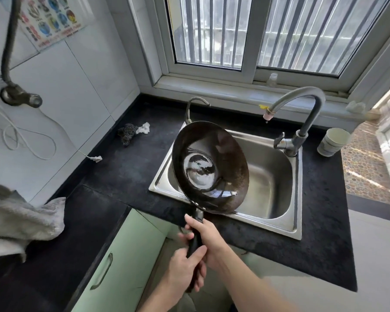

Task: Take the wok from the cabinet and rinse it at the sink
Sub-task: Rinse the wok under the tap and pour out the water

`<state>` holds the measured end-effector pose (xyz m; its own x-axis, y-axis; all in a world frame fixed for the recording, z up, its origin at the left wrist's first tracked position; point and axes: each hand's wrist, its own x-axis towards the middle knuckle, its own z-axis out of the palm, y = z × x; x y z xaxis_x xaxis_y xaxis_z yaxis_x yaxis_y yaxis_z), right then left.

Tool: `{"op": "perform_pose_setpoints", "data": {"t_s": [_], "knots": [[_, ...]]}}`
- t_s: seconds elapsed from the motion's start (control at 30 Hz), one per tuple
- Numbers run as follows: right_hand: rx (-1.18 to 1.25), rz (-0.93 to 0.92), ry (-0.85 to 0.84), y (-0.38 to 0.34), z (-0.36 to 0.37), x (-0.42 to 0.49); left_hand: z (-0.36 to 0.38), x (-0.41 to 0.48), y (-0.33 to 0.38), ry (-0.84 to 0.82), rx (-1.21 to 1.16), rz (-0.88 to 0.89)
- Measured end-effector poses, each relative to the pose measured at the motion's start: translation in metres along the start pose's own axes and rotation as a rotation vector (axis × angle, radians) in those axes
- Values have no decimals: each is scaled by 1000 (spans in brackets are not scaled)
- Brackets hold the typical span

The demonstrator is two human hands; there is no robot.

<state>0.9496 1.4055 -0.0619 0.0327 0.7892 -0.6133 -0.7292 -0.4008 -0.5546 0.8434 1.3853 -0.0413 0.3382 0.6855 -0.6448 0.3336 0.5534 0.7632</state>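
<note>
A dark round wok [212,167] with a shiny worn centre is tilted on edge over the left half of the steel sink [277,176], its inside facing me. Both hands grip its black handle [195,240]. My right hand [203,233] holds the upper part near the rivets. My left hand [185,271] holds the lower end. The curved faucet [302,109] stands at the sink's back right, its spout over the basin, with a drop hanging from the tip.
A steel scourer and a white rag [133,131] lie on the black counter left of the sink. A paper cup [333,141] stands right of the faucet. A grey towel [20,221] lies at the left. Green cabinet doors [122,262] sit below the counter.
</note>
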Motion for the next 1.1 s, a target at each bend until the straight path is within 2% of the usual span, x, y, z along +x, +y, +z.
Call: {"op": "perform_pose_setpoints", "data": {"t_s": [0.17, 0.43, 0.8, 1.1], "knots": [[-82, -77, 117, 17, 5, 8, -18, 2, -9, -132, -60, -59], [-224, -202, 289, 25, 4, 11, -30, 12, -16, -209, -80, -95], [-371, -251, 295, 31, -4, -5, -13, 4, -38, -101, -108, 5], [-570, -185, 55, 11, -13, -27, 33, -21, -42, 165, -227, 71]]}}
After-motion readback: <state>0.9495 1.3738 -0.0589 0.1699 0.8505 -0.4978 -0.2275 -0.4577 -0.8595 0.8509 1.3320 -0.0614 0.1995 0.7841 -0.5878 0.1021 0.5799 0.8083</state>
